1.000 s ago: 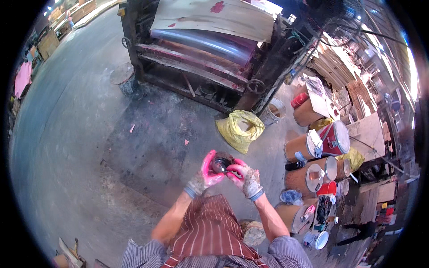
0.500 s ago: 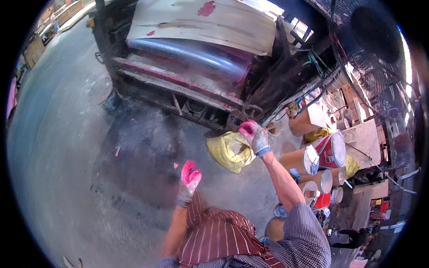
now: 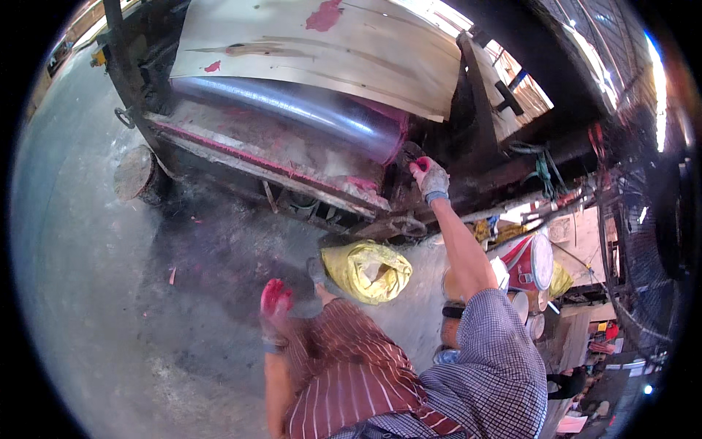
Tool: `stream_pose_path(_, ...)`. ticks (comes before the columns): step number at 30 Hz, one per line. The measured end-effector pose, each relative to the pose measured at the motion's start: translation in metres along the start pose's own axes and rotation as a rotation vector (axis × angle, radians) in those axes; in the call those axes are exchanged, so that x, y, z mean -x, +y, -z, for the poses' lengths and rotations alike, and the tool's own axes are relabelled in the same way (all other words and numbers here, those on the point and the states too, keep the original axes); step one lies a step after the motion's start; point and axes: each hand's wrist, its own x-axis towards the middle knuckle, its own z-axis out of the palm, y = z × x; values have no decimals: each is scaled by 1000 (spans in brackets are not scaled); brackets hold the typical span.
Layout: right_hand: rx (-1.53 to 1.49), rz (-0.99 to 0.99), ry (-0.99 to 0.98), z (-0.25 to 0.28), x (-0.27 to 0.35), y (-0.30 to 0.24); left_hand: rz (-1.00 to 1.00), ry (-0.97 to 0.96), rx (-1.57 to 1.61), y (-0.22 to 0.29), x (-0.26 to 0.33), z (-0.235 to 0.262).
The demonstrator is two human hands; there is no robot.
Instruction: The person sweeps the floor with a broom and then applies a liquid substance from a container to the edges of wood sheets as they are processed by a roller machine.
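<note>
My right hand (image 3: 430,178), in a pale work glove with pink-stained fingers, reaches to the machine frame beside the right end of a shiny metal roller (image 3: 292,110). Its fingers are curled at a dark part there; what they hold, if anything, is hidden. Low in front of my body, near my striped brown apron (image 3: 358,366), hangs my left hand (image 3: 276,307), its glove also stained pink. Motion smears its fingers, which look bent. Between the machine and me a yellow sack (image 3: 355,271) stands on the floor with its mouth rolled open.
A pale, pink-spotted sheet (image 3: 314,51) slopes above the roller. Along the machine's front runs a dusty, pink-edged ledge (image 3: 256,164). A round bucket-like container (image 3: 139,174) stands at the left. A red drum (image 3: 530,262) and several brown drums stand at the right, near hanging cables.
My right hand has moved from above the yellow sack forward to the machine by the roller's end. My left hand has shifted slightly left and closer to me. The view has come nearer the machine.
</note>
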Motion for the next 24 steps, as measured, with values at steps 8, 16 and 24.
stream_pose_path(8,-89,73,81,-37,-88,33,19,-378,241,4,-241,-188)
stream_pose_path(16,64,-116,43,-47,-131,57,356,-386,394,12,-454,-410)
stream_pose_path(24,56,-164,60,-58,-164,44,287,-387,630,76,-474,-476)
